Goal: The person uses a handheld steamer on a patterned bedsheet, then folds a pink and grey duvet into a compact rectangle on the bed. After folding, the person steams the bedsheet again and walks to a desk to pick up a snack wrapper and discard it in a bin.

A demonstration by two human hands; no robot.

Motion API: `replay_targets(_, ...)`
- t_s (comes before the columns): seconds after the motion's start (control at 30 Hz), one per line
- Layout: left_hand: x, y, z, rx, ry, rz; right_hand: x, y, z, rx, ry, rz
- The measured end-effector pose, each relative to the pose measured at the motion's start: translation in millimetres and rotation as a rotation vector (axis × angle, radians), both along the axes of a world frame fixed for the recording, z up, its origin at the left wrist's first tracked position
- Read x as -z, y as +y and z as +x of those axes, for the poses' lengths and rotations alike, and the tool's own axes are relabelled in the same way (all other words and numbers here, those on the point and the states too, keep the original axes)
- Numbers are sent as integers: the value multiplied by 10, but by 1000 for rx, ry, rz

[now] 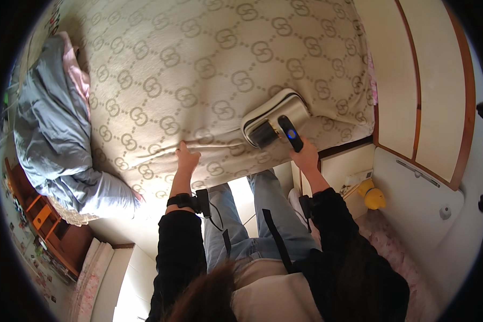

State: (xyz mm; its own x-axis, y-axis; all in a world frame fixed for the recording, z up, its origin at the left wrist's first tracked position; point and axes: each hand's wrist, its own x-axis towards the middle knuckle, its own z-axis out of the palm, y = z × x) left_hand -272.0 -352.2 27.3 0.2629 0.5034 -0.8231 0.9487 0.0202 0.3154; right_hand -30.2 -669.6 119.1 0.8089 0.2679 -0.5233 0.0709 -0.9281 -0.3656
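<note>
My right hand (306,155) is wrapped round the dark handle of a handheld mattress vacuum (276,116). The vacuum has a beige body, a smoky see-through dust cup and a blue light on its handle. It rests on a beige patterned bed sheet (198,70), close to the bed's near edge. To its left, my left hand (188,160) grips the sheet by that same edge, and creases run out from it to both sides. Part of its fingers is hidden from view.
A bunched grey-blue quilt (53,129) with pink cloth lies along the bed's left side. White cabinet doors (394,64) with brown trim stand close on the right. A yellow toy (371,194) is low at the right, near a pink patterned cloth (394,241).
</note>
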Motion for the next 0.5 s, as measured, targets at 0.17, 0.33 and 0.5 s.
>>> replay_targets(0.17,84,-425,575,-11,-99,-171,-189,-444,158,221,-90,100)
replay_targets(0.33,18,-679,1117,7,-97,-255,-55,-35,901,386,-59,236)
replay_targets(0.5,-190,-795,1604,78,-9,-303,132,-283,1083,416,-49,248)
